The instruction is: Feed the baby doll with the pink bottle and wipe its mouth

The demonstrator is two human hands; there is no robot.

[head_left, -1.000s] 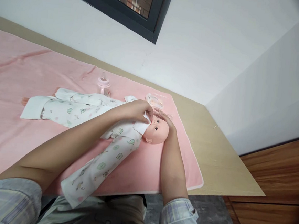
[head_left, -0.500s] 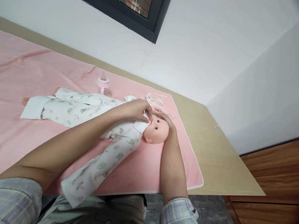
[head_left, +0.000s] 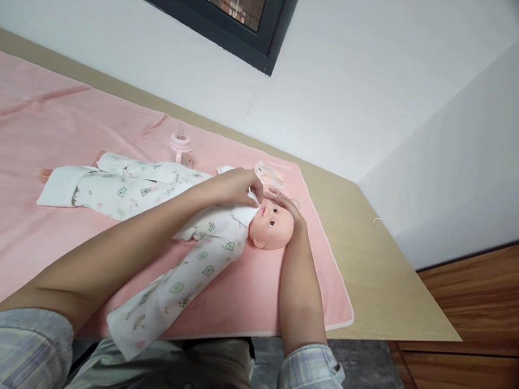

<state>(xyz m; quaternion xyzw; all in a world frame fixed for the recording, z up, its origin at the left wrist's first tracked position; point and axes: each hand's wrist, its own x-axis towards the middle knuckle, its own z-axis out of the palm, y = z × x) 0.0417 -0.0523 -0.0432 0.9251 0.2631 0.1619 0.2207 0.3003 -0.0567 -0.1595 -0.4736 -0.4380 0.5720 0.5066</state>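
From the head camera, one doll (head_left: 273, 231) with a smooth, round plastic head lies face up on one fleecy pink blanket (head_left: 315, 283) over the pale tabletop (head_left: 391, 289). The left hand (head_left: 241, 187) pinches a small white item (head_left: 253, 197) by its chin, too small to identify; the right hand (head_left: 287, 202), fingers extended, cups its head. Soft printed clothes (head_left: 222, 239) cover it. Beyond stand one pink-topped bottle (head_left: 181, 143) and one clear packet (head_left: 270, 175).
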